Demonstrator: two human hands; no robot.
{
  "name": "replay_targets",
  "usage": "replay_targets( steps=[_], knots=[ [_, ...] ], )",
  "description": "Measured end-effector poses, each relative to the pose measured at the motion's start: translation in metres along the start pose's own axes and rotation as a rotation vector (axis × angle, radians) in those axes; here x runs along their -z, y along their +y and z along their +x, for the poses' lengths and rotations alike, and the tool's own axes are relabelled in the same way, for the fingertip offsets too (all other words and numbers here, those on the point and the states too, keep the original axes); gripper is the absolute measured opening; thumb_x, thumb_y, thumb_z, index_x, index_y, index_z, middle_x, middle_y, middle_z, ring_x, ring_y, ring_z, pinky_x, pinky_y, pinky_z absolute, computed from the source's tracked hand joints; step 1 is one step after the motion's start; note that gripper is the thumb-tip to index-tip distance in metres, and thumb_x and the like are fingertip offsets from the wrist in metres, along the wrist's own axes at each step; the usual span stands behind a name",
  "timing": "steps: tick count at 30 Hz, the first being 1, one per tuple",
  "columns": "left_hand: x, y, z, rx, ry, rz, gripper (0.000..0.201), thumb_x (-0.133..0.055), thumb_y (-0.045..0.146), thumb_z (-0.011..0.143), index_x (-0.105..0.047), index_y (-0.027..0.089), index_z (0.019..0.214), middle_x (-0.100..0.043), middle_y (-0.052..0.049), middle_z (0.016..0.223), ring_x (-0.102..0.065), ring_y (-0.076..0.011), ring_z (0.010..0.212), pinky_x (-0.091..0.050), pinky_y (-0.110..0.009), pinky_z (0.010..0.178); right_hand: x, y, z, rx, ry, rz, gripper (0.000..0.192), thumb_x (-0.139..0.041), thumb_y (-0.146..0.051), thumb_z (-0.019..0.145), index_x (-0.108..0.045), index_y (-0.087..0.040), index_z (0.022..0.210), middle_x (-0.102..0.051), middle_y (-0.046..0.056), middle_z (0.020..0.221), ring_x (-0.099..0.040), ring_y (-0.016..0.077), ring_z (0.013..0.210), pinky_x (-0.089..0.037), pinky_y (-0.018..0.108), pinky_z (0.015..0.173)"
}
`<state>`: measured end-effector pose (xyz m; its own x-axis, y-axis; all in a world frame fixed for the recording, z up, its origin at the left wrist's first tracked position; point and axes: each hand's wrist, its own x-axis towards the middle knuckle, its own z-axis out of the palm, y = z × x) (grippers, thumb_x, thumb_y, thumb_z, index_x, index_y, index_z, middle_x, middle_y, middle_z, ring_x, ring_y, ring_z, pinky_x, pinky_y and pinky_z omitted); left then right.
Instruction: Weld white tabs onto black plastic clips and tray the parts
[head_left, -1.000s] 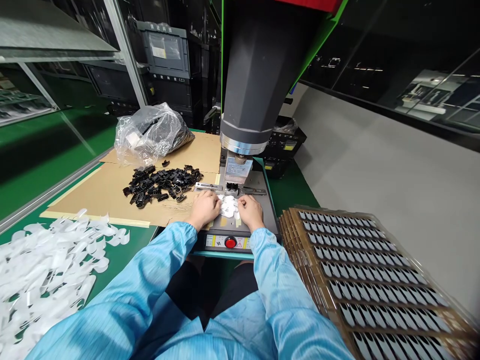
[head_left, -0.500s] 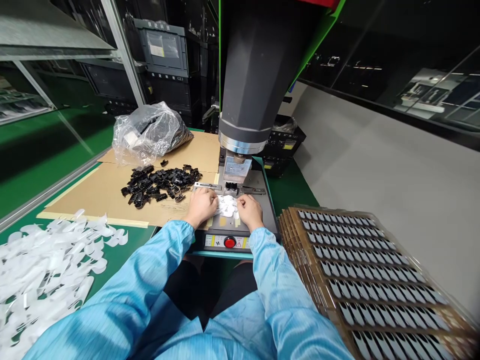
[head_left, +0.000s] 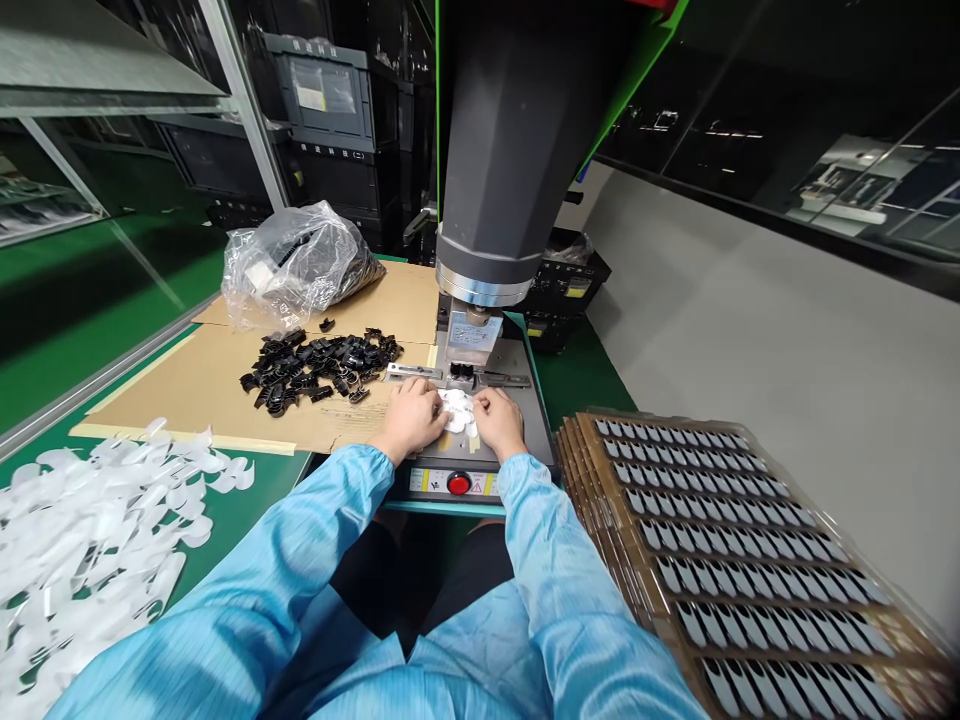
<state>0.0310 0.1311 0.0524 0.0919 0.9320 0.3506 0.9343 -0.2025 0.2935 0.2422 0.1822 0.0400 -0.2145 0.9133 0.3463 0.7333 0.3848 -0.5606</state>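
Note:
A small heap of thin white plastic pieces [head_left: 459, 412] lies on the metal bed of the press machine, between my two hands. My left hand [head_left: 412, 415] reaches in from the left with its fingers curled, the tips at the heap's edge; what they grip is partly hidden. On the other side, my right hand [head_left: 498, 420] has thumb and fingers pinched together at a white piece. Just beyond the heap, a small black part [head_left: 461, 372] sits in the fixture [head_left: 504, 380], under the machine's metal press head [head_left: 474, 335].
Black curved plastic parts [head_left: 322, 368] are piled on cardboard [head_left: 172, 395] at left, before a clear bag [head_left: 300, 265]. Loose white pieces [head_left: 90, 540] cover the near left. Stacked trays [head_left: 630, 530] with rows of grey parts stand right. A red button [head_left: 459, 484] fronts the machine.
My left hand has shifted a little to the right, further over the white pieces. My right hand stays nearly where it was.

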Motion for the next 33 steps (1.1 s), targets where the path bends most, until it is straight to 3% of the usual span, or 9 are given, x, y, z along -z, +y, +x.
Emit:
replay_targets(
  steps=[9,15,19,24,28,33],
  knots=[
    [0.006,0.0,0.002,0.015,0.032,0.056,0.028,-0.058,0.038,0.1,-0.075,0.016,0.103,-0.069,-0.012,0.118,-0.055,-0.0321,0.12,-0.039,-0.051,0.099,0.002,-0.001,0.0,-0.011,-0.008,-0.004,0.01,-0.063,-0.02,0.094,-0.071,-0.023,0.089,-0.067,0.001,0.095,-0.061,0.0194,0.088,-0.037,0.031,0.077],
    [0.007,-0.004,0.007,0.131,-0.007,-0.034,0.021,-0.061,0.038,0.097,-0.072,0.02,0.096,-0.069,-0.01,0.114,-0.056,-0.0323,0.12,-0.041,-0.049,0.099,0.001,-0.001,-0.001,-0.004,0.004,0.025,0.01,-0.063,-0.02,0.093,-0.071,-0.024,0.09,-0.067,-0.001,0.094,-0.061,0.0185,0.087,-0.038,0.031,0.077],
    [0.009,-0.011,0.019,0.194,0.038,-0.134,0.025,-0.062,0.042,0.098,-0.071,0.02,0.107,-0.069,-0.01,0.115,-0.058,-0.0308,0.116,-0.043,-0.046,0.1,0.001,0.0,-0.002,-0.003,0.037,0.11,0.012,-0.06,-0.022,0.092,-0.072,-0.023,0.093,-0.066,0.001,0.096,-0.061,0.0191,0.089,-0.043,0.03,0.079],
    [0.008,-0.015,0.051,0.084,0.009,-0.244,0.043,-0.065,0.047,0.098,-0.068,0.018,0.129,-0.069,-0.013,0.126,-0.058,-0.0321,0.121,-0.043,-0.045,0.105,0.006,-0.001,0.013,-0.091,0.137,0.157,0.022,-0.06,-0.023,0.092,-0.072,-0.02,0.11,-0.067,0.006,0.106,-0.061,0.0218,0.095,-0.049,0.033,0.09],
    [0.001,-0.012,0.072,0.008,-0.078,-0.244,0.042,-0.066,0.047,0.096,-0.072,0.016,0.123,-0.069,-0.015,0.125,-0.058,-0.0333,0.12,-0.045,-0.045,0.104,0.001,-0.007,0.036,0.003,0.055,0.012,0.038,-0.069,-0.028,0.091,-0.068,-0.018,0.128,-0.067,0.011,0.123,-0.057,0.029,0.113,-0.047,0.04,0.102],
    [-0.001,-0.011,0.085,0.012,-0.076,-0.389,0.035,-0.065,0.04,0.094,-0.076,0.018,0.119,-0.071,-0.014,0.123,-0.06,-0.031,0.121,-0.046,-0.044,0.109,-0.01,-0.016,0.055,0.014,-0.025,-0.094,0.036,-0.069,-0.03,0.094,-0.07,-0.019,0.128,-0.068,0.011,0.124,-0.055,0.0324,0.115,-0.045,0.042,0.104]
  ],
)
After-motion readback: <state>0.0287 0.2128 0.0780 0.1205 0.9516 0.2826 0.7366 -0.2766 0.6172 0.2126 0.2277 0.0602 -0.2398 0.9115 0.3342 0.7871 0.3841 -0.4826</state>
